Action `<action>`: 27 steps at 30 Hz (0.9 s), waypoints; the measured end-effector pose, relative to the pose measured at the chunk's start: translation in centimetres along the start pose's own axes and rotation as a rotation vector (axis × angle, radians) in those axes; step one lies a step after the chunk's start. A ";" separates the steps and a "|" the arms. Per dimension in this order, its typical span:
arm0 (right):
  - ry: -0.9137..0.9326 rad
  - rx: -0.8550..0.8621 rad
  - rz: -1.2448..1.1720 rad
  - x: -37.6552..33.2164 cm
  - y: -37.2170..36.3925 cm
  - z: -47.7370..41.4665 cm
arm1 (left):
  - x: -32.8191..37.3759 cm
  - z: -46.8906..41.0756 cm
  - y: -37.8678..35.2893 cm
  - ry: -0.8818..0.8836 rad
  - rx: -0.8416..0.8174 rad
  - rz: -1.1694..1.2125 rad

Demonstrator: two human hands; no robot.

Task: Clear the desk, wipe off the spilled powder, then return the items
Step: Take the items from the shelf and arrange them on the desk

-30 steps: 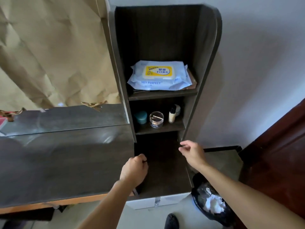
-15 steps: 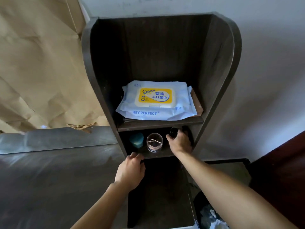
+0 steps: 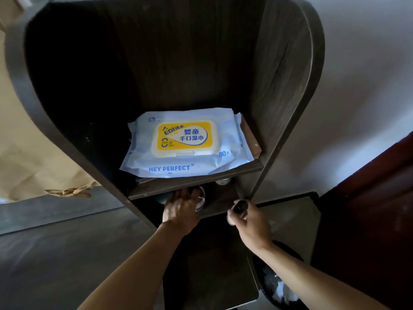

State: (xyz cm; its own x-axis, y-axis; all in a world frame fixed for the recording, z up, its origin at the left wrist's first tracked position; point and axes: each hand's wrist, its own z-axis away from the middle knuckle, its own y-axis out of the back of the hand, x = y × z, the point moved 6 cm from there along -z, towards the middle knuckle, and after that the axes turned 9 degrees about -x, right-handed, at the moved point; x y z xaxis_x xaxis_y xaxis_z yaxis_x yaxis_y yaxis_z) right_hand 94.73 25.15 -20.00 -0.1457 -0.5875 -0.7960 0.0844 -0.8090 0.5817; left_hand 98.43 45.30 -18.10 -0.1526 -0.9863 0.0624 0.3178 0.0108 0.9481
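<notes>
A dark wooden shelf unit [image 3: 288, 90] stands at the right end of the grey desk [image 3: 67, 253]. On its upper shelf lies a blue and yellow pack of wet wipes [image 3: 185, 142]. My left hand [image 3: 181, 209] reaches into the lower shelf and closes around a clear round jar [image 3: 201, 200]. A teal jar [image 3: 162, 199] shows just left of that hand, mostly hidden. My right hand [image 3: 250, 222] is in front of the shelf, holding a small bottle with a black cap [image 3: 239, 208]. A white jar [image 3: 222, 181] stays at the back of the lower shelf.
Crumpled brown paper [image 3: 29, 139] covers the wall left of the shelf. A black bin with white tissue [image 3: 279, 289] sits on the floor at the lower right, beside a dark red door [image 3: 368, 220]. A brown box [image 3: 252, 139] lies under the wipes.
My right hand has pulled the small bottle out of the lower shelf toward me. My left hand rose from the shelf edge onto the clear jar. The view moved closer to the shelf.
</notes>
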 end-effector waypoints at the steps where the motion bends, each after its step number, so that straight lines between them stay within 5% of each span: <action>1: -0.009 0.002 -0.002 0.4 0.3 0.3 | 0.3 -0.4 0.1 0.006 0.032 -0.005; 9: -0.018 -0.020 0.019 2.1 2.1 1.5 | 1.4 -0.4 0.3 -0.014 0.168 0.099; 15: 0.121 -0.140 0.121 -0.5 0.9 2.7 | 0.5 7.3 -0.3 -0.051 0.253 0.261; 27: 0.418 -0.557 0.243 -12.5 -16.5 9.3 | -18.2 28.4 -6.6 0.408 0.187 0.377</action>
State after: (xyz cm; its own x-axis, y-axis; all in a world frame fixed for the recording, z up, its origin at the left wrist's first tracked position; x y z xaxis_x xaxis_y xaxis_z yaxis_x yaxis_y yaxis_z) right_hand 85.98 45.98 -18.06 0.3191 -0.6187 -0.7179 0.5712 -0.4789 0.6666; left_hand 72.48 67.86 -16.63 0.3236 -0.8918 0.3163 0.1036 0.3656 0.9250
